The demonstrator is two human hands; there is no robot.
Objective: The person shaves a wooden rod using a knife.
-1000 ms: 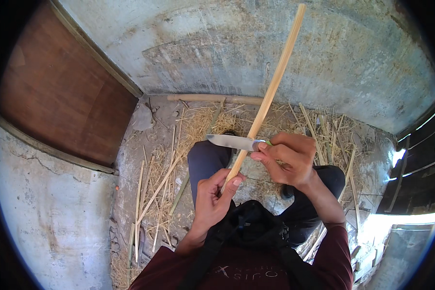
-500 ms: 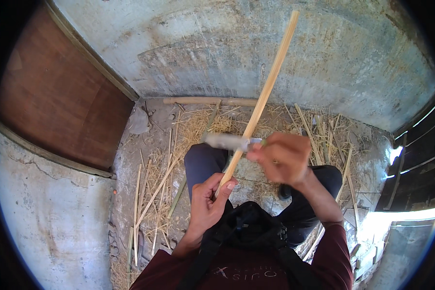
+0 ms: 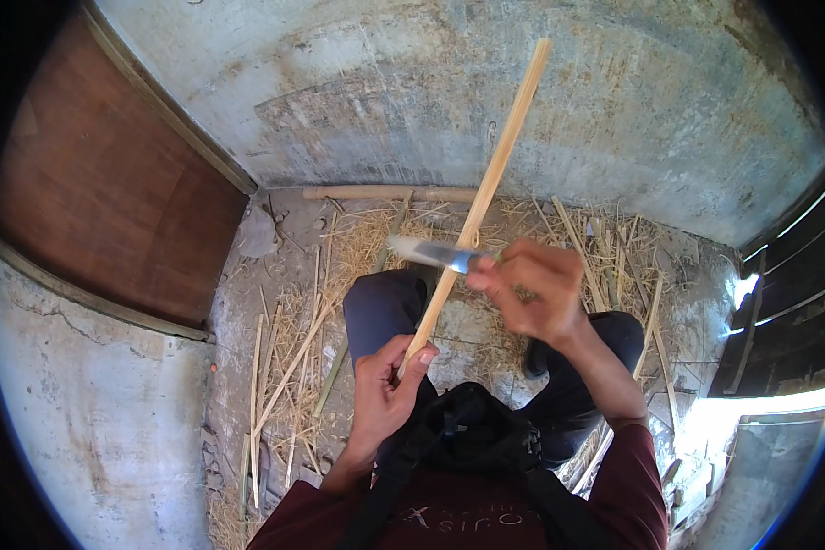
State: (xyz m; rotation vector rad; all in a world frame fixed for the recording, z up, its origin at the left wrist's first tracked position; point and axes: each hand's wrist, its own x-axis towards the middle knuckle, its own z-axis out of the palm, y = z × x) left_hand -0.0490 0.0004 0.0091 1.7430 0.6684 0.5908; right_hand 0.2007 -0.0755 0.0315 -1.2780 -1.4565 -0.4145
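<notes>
My left hand [image 3: 387, 385] is closed round the near end of a long, pale bamboo strip [image 3: 507, 142], which slants up and away to the right. In my right hand [image 3: 536, 286] is a knife [image 3: 428, 252], its blade pointing left and lying across the strip a little beyond my left hand. A thin curled shaving [image 3: 473, 238] stands up from the strip just past the blade. My right fingers wrap the handle, so most of it is hidden. The blade is slightly blurred.
Straw-like shavings [image 3: 367, 240] and several loose strips [image 3: 295, 371] litter the floor on both sides of my knees. A bamboo pole [image 3: 385, 193] lies along the foot of the stained wall [image 3: 339, 110]. A brown panel [image 3: 110, 174] is at left, dark slats [image 3: 779, 312] at right.
The far end of the strip has dipped slightly toward me and left. The knife has moved a little farther up the strip, and a curled shaving now shows at its blade.
</notes>
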